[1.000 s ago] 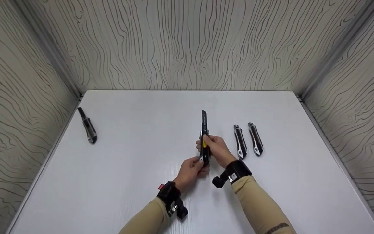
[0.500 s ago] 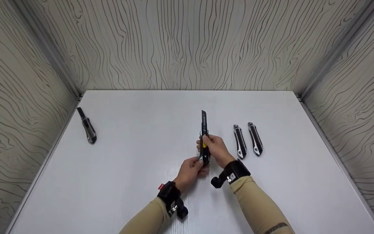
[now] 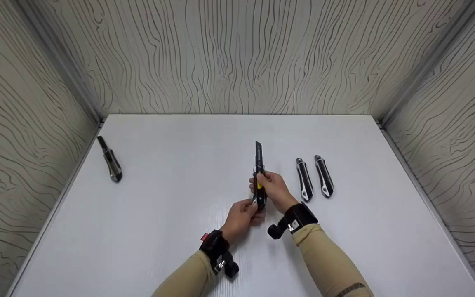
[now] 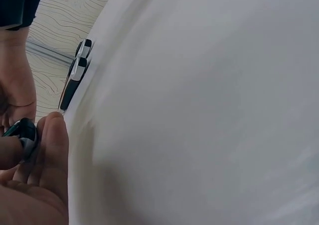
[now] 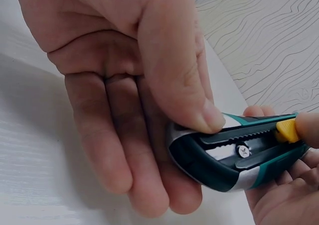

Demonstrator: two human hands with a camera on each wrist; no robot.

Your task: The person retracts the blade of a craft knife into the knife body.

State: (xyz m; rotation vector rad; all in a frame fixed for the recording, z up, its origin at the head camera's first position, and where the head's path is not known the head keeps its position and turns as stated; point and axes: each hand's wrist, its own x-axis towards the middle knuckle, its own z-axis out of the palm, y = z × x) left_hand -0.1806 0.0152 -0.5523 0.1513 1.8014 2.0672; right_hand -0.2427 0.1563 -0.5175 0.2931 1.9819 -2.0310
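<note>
A black utility knife (image 3: 259, 163) with a long dark blade stands out between both hands, its blade pointing away from the person. The left hand (image 3: 238, 218) pinches the rear end of its handle. The right hand (image 3: 276, 187) grips the middle of the handle, thumb at the yellow slider (image 5: 286, 130). In the right wrist view the handle shows dark green and silver trim, with a screw in its track. The blade is out of that view. In the left wrist view only the handle's butt (image 4: 24, 133) shows between fingers, partly hidden.
Two utility knives with no blade showing, a nearer one (image 3: 304, 181) and a farther one (image 3: 324, 177), lie right of the hands. Another knife (image 3: 111, 165), dark front part extended, lies at the far left. The white table (image 3: 171, 231) meets wood-patterned walls (image 3: 229, 57).
The blade tip has shifted slightly toward the person, and the right thumb has moved back a little. Left hand and the knives on the table look unchanged.
</note>
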